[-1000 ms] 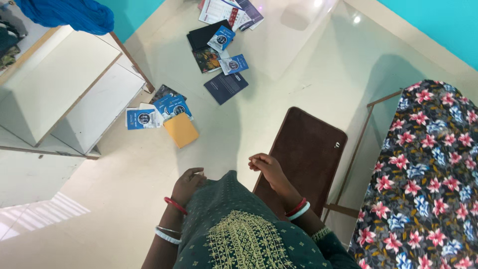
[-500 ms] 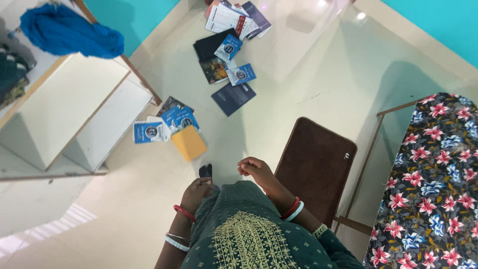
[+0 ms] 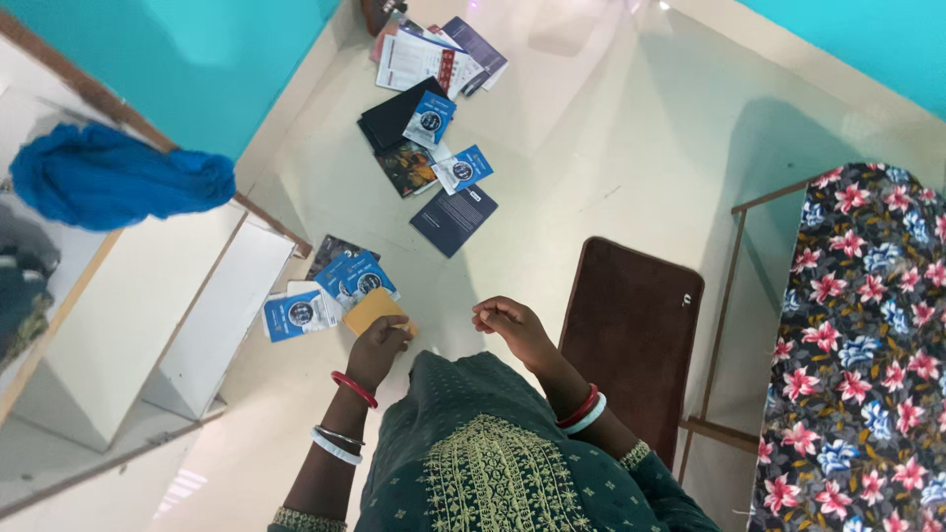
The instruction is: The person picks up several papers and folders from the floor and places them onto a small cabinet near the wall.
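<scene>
Cream floor [image 3: 611,148], left hand [image 3: 374,347] hiding yellow booklet [image 3: 370,307] — grip unclear, right hand [image 3: 512,325] curled, empty.

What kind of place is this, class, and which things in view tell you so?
Probably a room in a home: a bed with a floral cover, a brown floor mat, white shelving, and booklets scattered on the shiny cream floor.

A home bedroom is showing here: a flowered bedspread [image 3: 867,335] is covering a bed, a brown mat [image 3: 631,335] is lying on the tiled floor [image 3: 591,128], teal walls [image 3: 197,59] are surrounding it.
</scene>
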